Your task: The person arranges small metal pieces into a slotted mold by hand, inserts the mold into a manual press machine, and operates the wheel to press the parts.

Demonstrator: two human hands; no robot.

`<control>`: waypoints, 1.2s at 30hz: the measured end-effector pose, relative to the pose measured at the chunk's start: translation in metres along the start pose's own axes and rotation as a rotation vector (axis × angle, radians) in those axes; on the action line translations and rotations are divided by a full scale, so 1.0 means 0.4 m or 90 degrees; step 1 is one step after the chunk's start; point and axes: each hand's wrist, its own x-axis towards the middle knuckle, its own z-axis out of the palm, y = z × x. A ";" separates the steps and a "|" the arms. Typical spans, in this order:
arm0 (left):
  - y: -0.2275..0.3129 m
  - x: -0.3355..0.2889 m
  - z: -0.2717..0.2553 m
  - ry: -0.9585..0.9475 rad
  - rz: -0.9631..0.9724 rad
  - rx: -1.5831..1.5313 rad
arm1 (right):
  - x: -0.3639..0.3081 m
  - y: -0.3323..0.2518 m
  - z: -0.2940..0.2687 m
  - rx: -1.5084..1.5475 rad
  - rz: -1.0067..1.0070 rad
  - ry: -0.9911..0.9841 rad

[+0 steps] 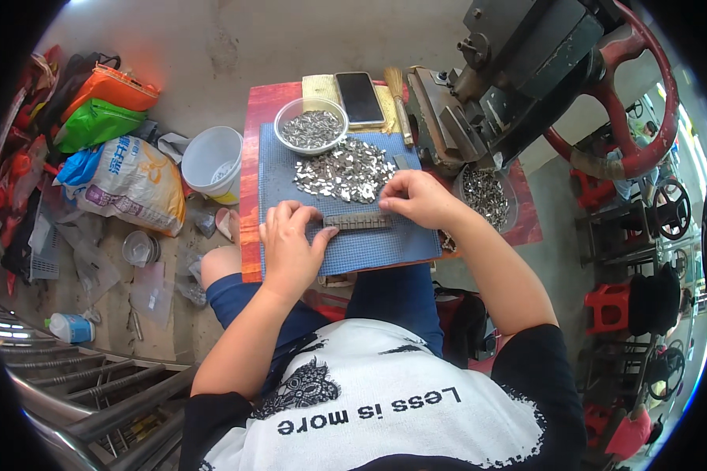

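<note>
Blue ribbed mat (385, 243) covers most of a red board (250, 196) resting across the person's lap; all places below are given from this mat. On its near half lies a narrow grey metal strip (358, 222), running left to right. Left hand (289, 250) lies flat over the strip's left end, fingers spread narrow and pressed down, thumb tip touching the strip. Right hand (418, 198) sits at the strip's right end, fingertips pinched together on something small; what it is cannot be made out.

Heap of small silvery metal pieces (346, 169) fills the mat's middle to far part, its near fringe just beyond the strip. At the far left corner stands a clear bowl (312, 125) of the same pieces. Dark phone (359, 97) and a small brush (398, 100) lie past the far edge.

Open room: bare mat to the left of the heap, and a band along the near edge, in front of the strip. Red board shows as a thin margin on the left.

Right of the mat, a second bowl of pieces (485, 196) is partly hidden behind the right wrist. Beyond it a dark iron press (511, 71) with a red handwheel (644, 110), cut off at the picture's top.

Left of the mat, on the floor: a white bucket (212, 161) and a printed sack (133, 184). Individual pieces are too small to tell their shape.
</note>
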 end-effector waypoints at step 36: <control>-0.003 -0.005 0.006 0.037 0.034 -0.065 | -0.057 -0.039 0.061 -0.097 -0.269 0.077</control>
